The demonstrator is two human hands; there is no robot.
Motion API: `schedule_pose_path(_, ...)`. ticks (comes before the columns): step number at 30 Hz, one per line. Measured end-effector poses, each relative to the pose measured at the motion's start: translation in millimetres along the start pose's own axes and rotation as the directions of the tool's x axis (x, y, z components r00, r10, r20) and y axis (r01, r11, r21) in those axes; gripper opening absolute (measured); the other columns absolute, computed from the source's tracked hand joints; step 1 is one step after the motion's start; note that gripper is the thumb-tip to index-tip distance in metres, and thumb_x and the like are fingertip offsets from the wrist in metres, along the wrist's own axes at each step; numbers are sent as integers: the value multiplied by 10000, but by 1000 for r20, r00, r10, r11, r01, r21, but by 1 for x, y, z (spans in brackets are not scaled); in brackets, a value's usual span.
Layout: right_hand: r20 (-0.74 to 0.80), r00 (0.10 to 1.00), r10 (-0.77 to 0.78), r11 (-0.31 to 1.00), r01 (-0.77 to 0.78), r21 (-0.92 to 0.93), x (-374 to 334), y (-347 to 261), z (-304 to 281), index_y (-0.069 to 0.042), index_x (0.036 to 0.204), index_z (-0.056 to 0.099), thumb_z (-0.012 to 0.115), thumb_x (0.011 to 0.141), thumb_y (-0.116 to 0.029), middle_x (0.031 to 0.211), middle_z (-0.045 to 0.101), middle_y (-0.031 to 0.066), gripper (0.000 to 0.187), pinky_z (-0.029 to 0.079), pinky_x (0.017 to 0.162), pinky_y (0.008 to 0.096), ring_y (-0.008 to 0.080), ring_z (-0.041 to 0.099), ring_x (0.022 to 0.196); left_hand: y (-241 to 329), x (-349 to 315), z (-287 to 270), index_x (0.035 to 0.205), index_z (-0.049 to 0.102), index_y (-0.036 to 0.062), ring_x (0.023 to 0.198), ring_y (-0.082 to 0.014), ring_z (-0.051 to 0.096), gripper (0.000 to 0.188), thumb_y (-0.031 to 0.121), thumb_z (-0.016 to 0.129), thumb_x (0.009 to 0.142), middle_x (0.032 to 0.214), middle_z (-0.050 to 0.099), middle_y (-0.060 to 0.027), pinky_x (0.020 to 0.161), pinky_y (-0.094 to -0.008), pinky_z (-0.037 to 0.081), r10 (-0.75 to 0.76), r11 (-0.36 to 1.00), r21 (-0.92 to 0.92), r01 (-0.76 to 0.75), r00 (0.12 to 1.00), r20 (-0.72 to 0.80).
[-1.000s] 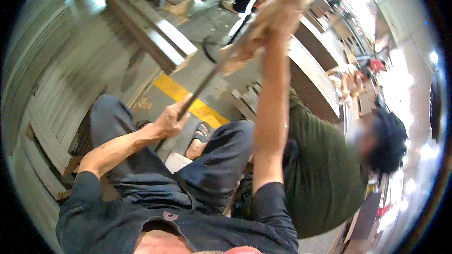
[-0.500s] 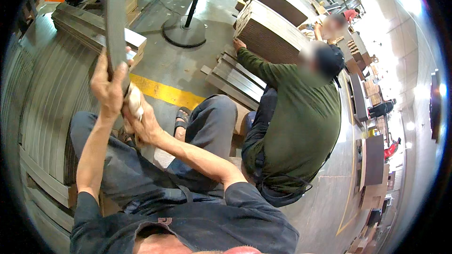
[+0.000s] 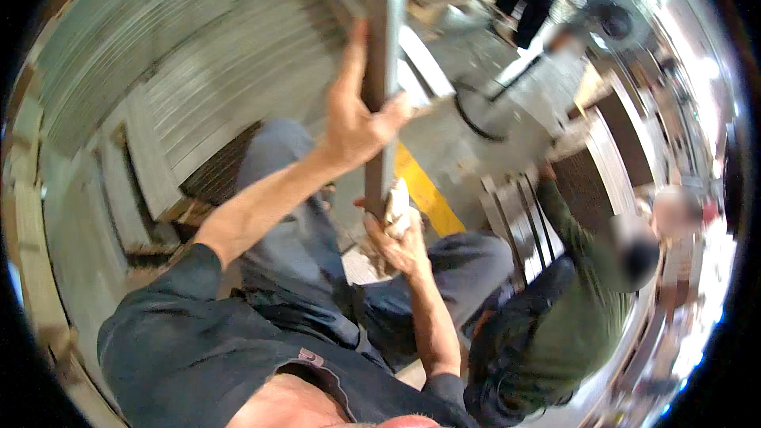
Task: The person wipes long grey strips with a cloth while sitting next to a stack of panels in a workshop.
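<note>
Workshop floor, left hand (image 3: 358, 123) fingers wrapped around metal bar (image 3: 382, 71), right hand (image 3: 396, 234) gripping cloth (image 3: 396, 204)

A grey concrete floor (image 3: 468, 135) is seen across the middle of the frame, marked by a yellow stripe (image 3: 424, 194). Stacked grey panels (image 3: 198, 87) are laid on it at upper left, and a round black stand base (image 3: 479, 107) at upper centre.

I see no packages, labels, signs or screens anywhere around my hands. Nothing of that sort shows clearly.
</note>
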State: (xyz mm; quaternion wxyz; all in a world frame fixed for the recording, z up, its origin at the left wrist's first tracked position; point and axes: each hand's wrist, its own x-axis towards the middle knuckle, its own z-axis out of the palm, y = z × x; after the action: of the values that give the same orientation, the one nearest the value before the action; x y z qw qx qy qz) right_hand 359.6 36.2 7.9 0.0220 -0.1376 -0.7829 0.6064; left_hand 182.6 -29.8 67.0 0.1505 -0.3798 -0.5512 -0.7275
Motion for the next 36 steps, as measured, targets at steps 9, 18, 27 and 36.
schedule_pose_path(9, -281, 956, -85, 966, 9, -259, 32, -41, -92, 9, 1079, 640, 697, 831, -153, 895, 680, 57, 302, 510, 759, 327, 129, 606, 815, -70, 27, -18, 1469, 202, -147, 1134, -229, 584, 967, 167, 773, 755, 1292, 574, -216, 1000, -311, 450, -98, 954, 254, 159, 966, -238)
schedule_pose_path(18, -192, 944, -269, 884, 163, -438, 49, -7, -93, -33, 1184, 579, 737, 835, -202, 951, 692, 199, 419, 535, 772, 397, 352, 694, 900, -139, 84, -20, 1426, 256, -170, 1286, -371, 486, 1041, 283, 779, 648, 1366, 476, -336, 1067, -369, 405, -429, 682, 477, 555, 831, -354)
schedule_pose_path(27, -231, 924, -305, 876, 177, -448, 44, -6, -100, -48, 1215, 574, 729, 842, -215, 969, 693, 195, 437, 542, 765, 411, 368, 688, 906, -181, 98, -6, 1308, 414, -92, 1163, -405, 569, 849, 278, 772, 633, 1236, 575, -292, 1004, -420, 466, -458, 554, 574, 603, 796, -395)
schedule_pose_path(36, -226, 907, -354, 866, 228, -444, 43, -4, -103, -44, 1222, 575, 727, 838, -212, 996, 686, 207, 446, 538, 775, 426, 387, 675, 911, -194, 115, 24, 1282, 430, -56, 1193, -407, 549, 823, 265, 790, 615, 1277, 525, -304, 1015, -424, 464, -583, 417, 544, 729, 673, -455)
